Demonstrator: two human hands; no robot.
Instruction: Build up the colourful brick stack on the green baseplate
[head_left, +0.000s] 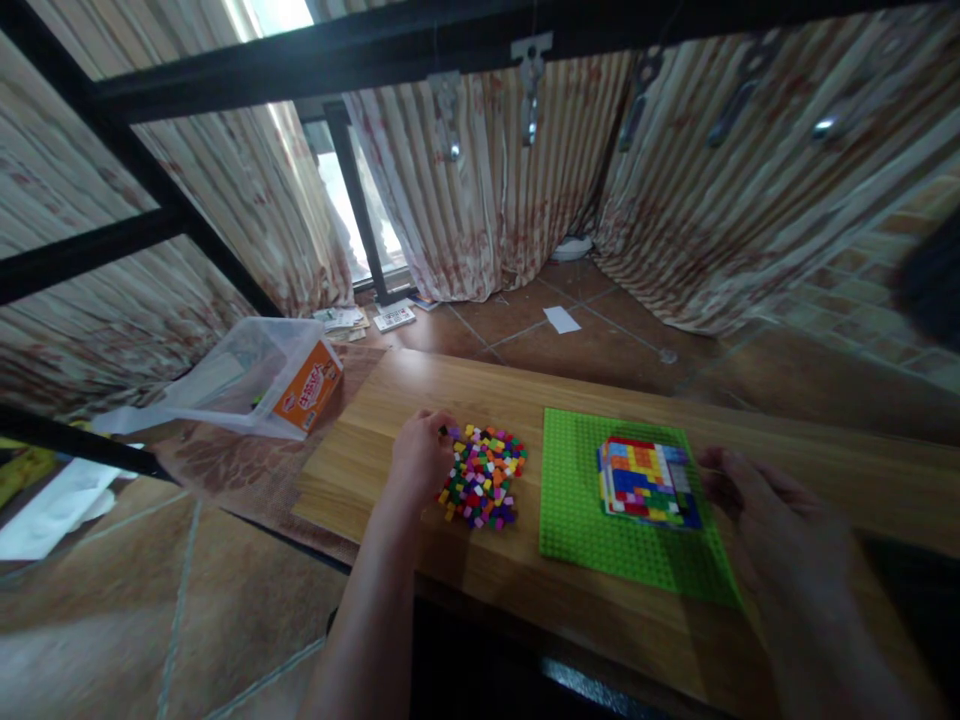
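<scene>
Bricks (pixel 484 478) lie in a loose many-coloured heap on the bench (pixel 465 385), just left of the green plate (pixel 577 500), close to its left edge but not on it. On the plate, toward its far right corner, sits a flat slab (pixel 646 482) of joined bricks in red, yellow, blue, orange and green. It looks a few layers thick, though blur hides the count.

Judging by how things lie, the work is partway. The slab covers only a small patch of the plate, most of the green studs are bare, and the heap is large.

The slab lies flat with its studs up. It is close to square, so it has no clear long axis, and its sides run in line with the plate's edges. The plate is turned slightly askew to the bench's near edge.

The left hand (pixel 421 455) rests at the heap's far left corner, on the side away from the plate, with its fingers curled onto the bricks. I cannot tell whether it has one pinched. The right hand (pixel 757 500) is just right of the slab, over the plate's right edge, with its fingers loosely bent (it is too blurred to show any hold).

Left of the plate, beyond the bench's end, a clear plastic box (pixel 255 375) lies tipped over.
</scene>
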